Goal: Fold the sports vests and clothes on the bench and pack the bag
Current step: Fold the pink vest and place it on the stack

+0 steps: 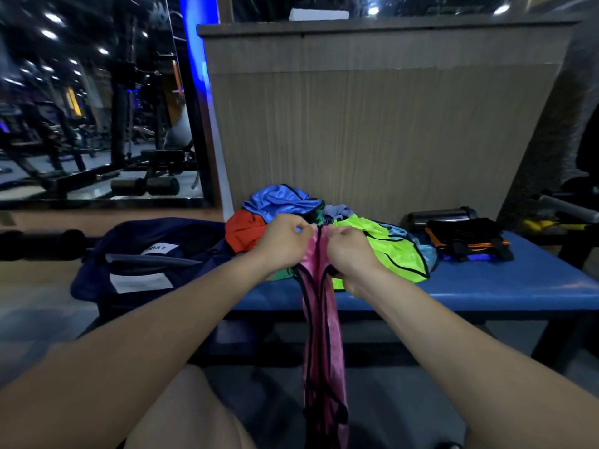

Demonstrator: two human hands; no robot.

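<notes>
Pink, black-trimmed and slack, a sports vest [322, 319] hangs from our two hands in front of the blue padded bench [505, 286]. Our left hand [282, 246] and right hand [351, 254] sit just beside each other at the centre of the view, each with fingers curled, pinching the vest's top edge between thumb and fingertips. The cloth drops straight toward six o'clock, past the bench's front edge and down between our knees.

Behind the hands, at twelve o'clock, the unfolded pile rests on the bench against a wood-grain panel [382, 124]: a blue vest [275, 199] on top, a red one [243, 231] at its eleven o'clock side, and a neon yellow vest [392, 251] with black piping spreading toward two o'clock.

At nine o'clock from the hands, the navy bag [146, 254] lies open at the bench's left end, white labels showing on it. At three o'clock, well apart from the pile, black-and-orange gear [466, 238] lies on the bench, with a dark cylinder [440, 213] just behind it.
</notes>
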